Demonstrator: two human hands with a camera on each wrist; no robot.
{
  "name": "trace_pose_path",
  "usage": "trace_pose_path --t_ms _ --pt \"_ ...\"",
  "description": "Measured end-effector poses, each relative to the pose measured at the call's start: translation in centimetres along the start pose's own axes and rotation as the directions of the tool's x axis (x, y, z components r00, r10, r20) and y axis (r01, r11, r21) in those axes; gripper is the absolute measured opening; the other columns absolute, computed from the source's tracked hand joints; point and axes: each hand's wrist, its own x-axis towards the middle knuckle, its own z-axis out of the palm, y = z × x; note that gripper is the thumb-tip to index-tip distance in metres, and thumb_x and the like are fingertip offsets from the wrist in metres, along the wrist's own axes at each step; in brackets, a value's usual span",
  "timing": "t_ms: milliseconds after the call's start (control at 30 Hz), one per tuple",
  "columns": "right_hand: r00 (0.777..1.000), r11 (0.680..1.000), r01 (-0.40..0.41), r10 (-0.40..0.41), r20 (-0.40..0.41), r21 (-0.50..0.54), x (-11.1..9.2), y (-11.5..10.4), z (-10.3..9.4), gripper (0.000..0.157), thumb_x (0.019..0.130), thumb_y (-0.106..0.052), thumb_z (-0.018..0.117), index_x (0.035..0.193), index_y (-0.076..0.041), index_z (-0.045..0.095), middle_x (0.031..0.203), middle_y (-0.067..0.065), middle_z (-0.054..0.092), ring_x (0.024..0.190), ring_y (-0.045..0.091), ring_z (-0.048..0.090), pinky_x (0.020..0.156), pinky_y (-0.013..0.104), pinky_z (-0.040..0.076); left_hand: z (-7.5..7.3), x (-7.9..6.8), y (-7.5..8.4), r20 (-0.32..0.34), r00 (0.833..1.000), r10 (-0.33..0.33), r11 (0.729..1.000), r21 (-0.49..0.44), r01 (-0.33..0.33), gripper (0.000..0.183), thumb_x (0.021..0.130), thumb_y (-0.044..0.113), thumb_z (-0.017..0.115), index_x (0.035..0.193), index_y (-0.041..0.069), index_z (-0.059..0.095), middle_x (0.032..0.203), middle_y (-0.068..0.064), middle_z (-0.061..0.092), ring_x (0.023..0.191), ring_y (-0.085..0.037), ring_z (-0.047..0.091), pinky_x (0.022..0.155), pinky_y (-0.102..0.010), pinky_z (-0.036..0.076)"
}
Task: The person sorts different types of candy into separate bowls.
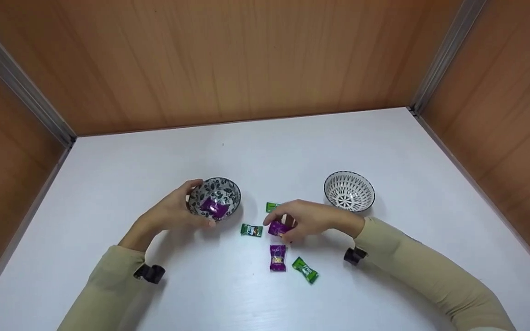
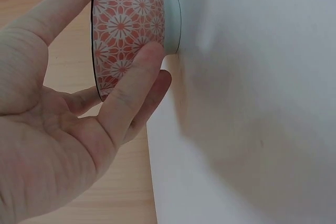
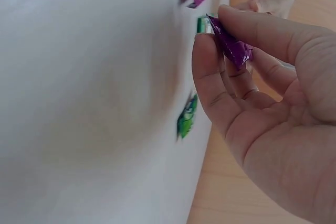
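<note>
My left hand (image 1: 173, 212) holds a small bowl (image 1: 229, 189) by its side, thumb and fingers spread around it. The bowl is dark-patterned inside; the left wrist view shows its outside (image 2: 122, 24) in red with white flowers. Purple-wrapped candy (image 1: 214, 208) lies in it; whether one piece or two, I cannot tell. Between thumb and fingertips my right hand (image 1: 313, 217) pinches a purple-wrapped candy (image 3: 233, 45), just above the table. Around it lie another purple candy (image 1: 278, 258), a green candy (image 1: 305, 270), a darker green one (image 1: 251, 230) and a green one (image 1: 272, 207) partly hidden by the hand.
A second bowl (image 1: 348, 191), white with a black pattern, stands at the right behind my right wrist. The white table (image 1: 177, 151) is bounded by wooden panels (image 1: 246, 59) at the back and both sides.
</note>
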Motion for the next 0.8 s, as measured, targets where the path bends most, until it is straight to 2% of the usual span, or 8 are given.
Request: trace_pose_path --t_ms 167,333,800 --pt "0.999 0.996 0.044 -0.042 -0.024 0.076 0.7 -1.2 -0.9 0.051 0.091 0.000 0.072 0.139 -0.004 0.059 0.118 0.005 0.067 0.098 0.018 0.069 0.083 0.029 0.059 0.0 0.0 0.0 -0.012 1.000 0.007 1.000 0.014 -0.007 0.127 0.063 0.040 0.098 0.160 0.010 0.022 0.154 -0.027 0.034 0.140 -0.046 0.037 0.114 -0.060 0.032" --pt "0.998 0.986 0.049 -0.044 -0.036 0.157 1.4 -2.3 -1.5 0.051 0.093 -0.001 0.069 0.142 -0.009 0.058 0.114 0.002 0.068 0.095 0.015 0.071 0.083 0.031 0.059 0.0 0.0 0.0 -0.001 1.000 0.005 1.000 -0.008 -0.005 0.125 0.064 0.036 0.098 0.160 0.009 0.022 0.153 -0.026 0.036 0.139 -0.045 0.039 0.114 -0.060 0.032" --pt "0.994 0.968 0.098 -0.086 -0.063 0.230 3.4 -4.0 -2.3 0.051 0.093 0.002 0.066 0.142 -0.008 0.058 0.116 0.003 0.067 0.098 0.020 0.069 0.085 0.033 0.059 0.0 -0.1 0.0 0.002 1.000 0.005 1.000 -0.007 -0.005 0.126 0.064 0.034 0.098 0.160 0.008 0.022 0.153 -0.024 0.037 0.141 -0.044 0.037 0.115 -0.060 0.030"
